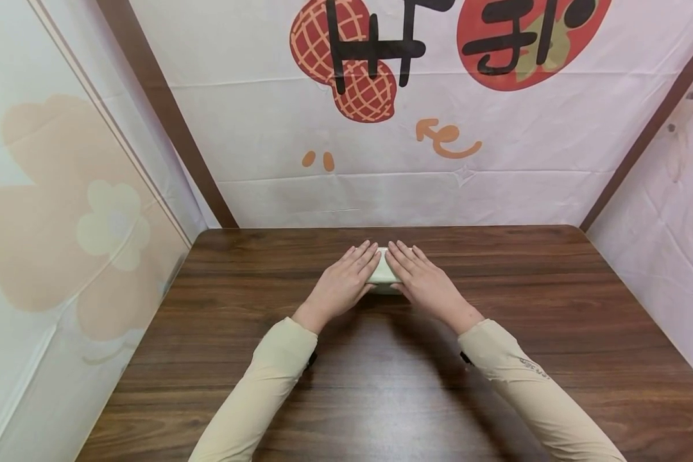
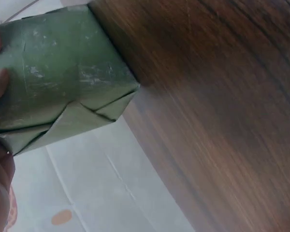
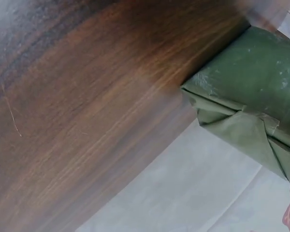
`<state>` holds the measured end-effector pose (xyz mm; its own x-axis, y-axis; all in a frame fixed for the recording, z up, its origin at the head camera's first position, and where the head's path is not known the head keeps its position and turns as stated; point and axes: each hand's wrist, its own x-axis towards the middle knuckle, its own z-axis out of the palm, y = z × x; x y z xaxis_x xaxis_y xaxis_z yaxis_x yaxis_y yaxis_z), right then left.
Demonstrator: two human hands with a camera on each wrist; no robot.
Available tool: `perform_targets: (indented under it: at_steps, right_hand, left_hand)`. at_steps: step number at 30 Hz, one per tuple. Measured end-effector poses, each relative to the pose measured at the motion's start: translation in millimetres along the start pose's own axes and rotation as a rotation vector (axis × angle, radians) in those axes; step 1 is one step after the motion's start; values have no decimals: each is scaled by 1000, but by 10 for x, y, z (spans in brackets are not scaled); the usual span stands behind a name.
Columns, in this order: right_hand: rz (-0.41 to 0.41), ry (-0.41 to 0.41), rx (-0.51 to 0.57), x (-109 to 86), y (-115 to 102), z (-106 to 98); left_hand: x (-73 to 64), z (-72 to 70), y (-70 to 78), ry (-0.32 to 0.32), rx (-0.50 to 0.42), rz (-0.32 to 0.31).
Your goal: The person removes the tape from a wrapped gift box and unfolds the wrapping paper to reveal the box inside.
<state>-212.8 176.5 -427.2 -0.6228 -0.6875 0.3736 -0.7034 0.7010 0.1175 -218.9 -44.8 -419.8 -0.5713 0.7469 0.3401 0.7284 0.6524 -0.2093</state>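
Note:
A green paper-wrapped box sits toward the far side of the table, its top pale in the head view. My left hand lies over its left part with the fingers straight and close together. Mirroring it, my right hand lies over the right part, fingers also straight. Both thumbs come to the near edge, and a strip of the top shows between the hands. In the left wrist view the wrapped box shows folded end flaps and scuffs. The right wrist view shows the box's other folded end.
The dark wood-grain table has rounded far corners. A white printed cloth wall stands right behind its far edge. More cloth panels rise on the left and right, with brown stripes at the corners.

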Motion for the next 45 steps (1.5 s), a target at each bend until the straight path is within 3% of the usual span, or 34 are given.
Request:
perform_targets:
  at_steps: [13,20,31,35,39,45]
  right_hand:
    - [-28,-2,145,22,25,-94]
    - [-43,-22,196,49,31,-148]
    - [106,-248,430,140,58,-326]
    - [145,-308,497,181,111,-344]
    - [168,-234,536,222,159,-280]
    - [175,32,399,232,145,-117]
  left_hand:
    - [-5,-82,-54,-112,-144,-4]
    - [-11,-100,-77,-85,-212,-10]
    - [14,-220,-94,-125,-322,-47]
    - [26,-235,-79,-104,-334,-68]
    - [55,-200,-59,-53,-304,-86]
    - [120,-85,-61,-60,-280,-160]
